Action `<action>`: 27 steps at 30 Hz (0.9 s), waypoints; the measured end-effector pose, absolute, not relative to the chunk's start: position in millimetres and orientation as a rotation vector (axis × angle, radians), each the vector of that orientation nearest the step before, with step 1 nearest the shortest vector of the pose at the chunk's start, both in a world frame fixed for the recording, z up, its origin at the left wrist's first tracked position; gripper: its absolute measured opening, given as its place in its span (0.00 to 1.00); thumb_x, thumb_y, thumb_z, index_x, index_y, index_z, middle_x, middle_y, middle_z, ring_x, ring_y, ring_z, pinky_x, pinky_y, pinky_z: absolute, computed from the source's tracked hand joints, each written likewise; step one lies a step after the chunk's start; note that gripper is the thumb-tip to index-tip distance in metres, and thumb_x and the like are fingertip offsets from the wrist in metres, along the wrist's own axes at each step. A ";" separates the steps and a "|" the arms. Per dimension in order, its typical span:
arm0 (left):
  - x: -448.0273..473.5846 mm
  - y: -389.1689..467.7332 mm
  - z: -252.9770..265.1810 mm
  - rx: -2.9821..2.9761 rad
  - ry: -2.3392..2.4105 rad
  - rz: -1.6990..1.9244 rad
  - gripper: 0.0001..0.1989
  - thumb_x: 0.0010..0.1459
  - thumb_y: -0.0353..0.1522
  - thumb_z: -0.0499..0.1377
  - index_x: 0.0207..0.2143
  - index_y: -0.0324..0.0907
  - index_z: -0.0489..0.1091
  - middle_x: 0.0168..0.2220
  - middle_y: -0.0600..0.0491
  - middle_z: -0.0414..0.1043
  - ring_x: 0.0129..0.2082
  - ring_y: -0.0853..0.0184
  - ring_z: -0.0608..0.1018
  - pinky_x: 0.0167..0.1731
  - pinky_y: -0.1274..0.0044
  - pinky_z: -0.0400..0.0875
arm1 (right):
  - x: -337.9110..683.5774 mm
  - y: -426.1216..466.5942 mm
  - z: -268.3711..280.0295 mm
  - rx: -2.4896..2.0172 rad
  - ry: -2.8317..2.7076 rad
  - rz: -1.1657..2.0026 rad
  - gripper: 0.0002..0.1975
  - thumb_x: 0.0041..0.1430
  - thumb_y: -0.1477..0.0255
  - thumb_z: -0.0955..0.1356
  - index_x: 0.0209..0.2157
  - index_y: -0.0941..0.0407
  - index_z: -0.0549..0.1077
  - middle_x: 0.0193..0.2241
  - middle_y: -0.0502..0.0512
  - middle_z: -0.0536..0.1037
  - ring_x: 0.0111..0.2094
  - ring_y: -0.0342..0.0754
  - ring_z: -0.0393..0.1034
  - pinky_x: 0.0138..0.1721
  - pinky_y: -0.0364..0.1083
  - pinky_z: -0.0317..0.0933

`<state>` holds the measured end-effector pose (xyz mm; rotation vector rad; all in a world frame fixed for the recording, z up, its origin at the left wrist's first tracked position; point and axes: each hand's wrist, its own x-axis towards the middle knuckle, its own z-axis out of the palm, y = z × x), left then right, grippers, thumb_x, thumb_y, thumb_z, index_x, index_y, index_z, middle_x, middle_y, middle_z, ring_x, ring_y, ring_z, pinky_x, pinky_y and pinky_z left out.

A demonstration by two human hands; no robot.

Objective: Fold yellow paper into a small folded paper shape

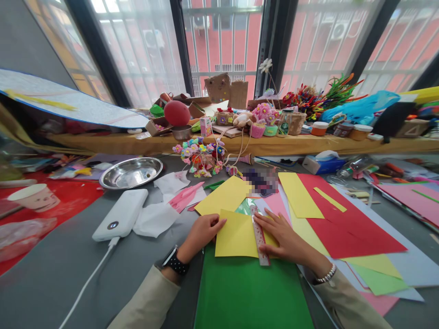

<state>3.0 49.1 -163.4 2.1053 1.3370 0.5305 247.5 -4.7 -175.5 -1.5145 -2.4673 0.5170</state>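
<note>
My left hand (pixel 201 232) is closed on the left edge of a yellow sheet of paper (pixel 235 235), thumb on top and the other fingers partly hidden. Across this sheet, right of its middle, lies a narrow patterned ruler (pixel 259 237), running away from me. My right hand (pixel 283 235) lies over the ruler and paper with its fingers spread, fingertips and thumb touching the ruler. Beneath the paper is a green board or folder (pixel 252 292). Another yellow sheet (pixel 224 196) lies just behind.
At left are a white power bank (pixel 121 214) with a cable, a metal plate (pixel 132 172) and a paper cup (pixel 33 197). A red sheet (pixel 356 228) and other coloured papers lie at right. Craft flowers (pixel 200 155) and a tissue box (pixel 324 163) stand behind.
</note>
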 end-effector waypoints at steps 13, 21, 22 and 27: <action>0.7 44.5 -151.1 2.000 1.168 0.473 0.19 0.48 0.43 0.48 0.15 0.41 0.49 0.14 0.61 0.50 0.15 0.76 0.60 0.16 0.83 0.50 | 246.9 -6.4 -169.2 -1.482 -2.449 0.530 0.35 0.48 0.51 0.58 0.55 0.51 0.48 0.57 0.52 0.48 0.57 0.54 0.33 0.52 0.62 0.29; 13.4 30.2 -129.5 2.236 1.398 0.528 0.14 0.48 0.35 0.49 0.14 0.40 0.54 0.14 0.59 0.56 0.17 0.74 0.59 0.18 0.81 0.47 | 246.4 -7.7 -164.6 -1.480 -2.434 0.584 0.35 0.47 0.52 0.59 0.55 0.51 0.49 0.56 0.55 0.49 0.57 0.55 0.36 0.52 0.62 0.29; 16.2 27.7 -127.1 2.265 1.412 0.521 0.13 0.49 0.35 0.48 0.16 0.40 0.57 0.16 0.58 0.59 0.18 0.74 0.61 0.18 0.81 0.48 | 246.4 -7.5 -164.4 -1.473 -2.433 0.592 0.35 0.47 0.52 0.59 0.55 0.51 0.49 0.56 0.55 0.50 0.57 0.54 0.37 0.52 0.61 0.29; 29.1 17.5 -123.3 2.406 1.488 0.490 0.12 0.54 0.34 0.45 0.27 0.42 0.67 0.25 0.52 0.70 0.25 0.67 0.70 0.23 0.79 0.54 | 247.4 -3.7 -167.3 -1.495 -2.429 0.616 0.37 0.45 0.50 0.60 0.55 0.51 0.49 0.56 0.55 0.50 0.56 0.55 0.38 0.51 0.62 0.29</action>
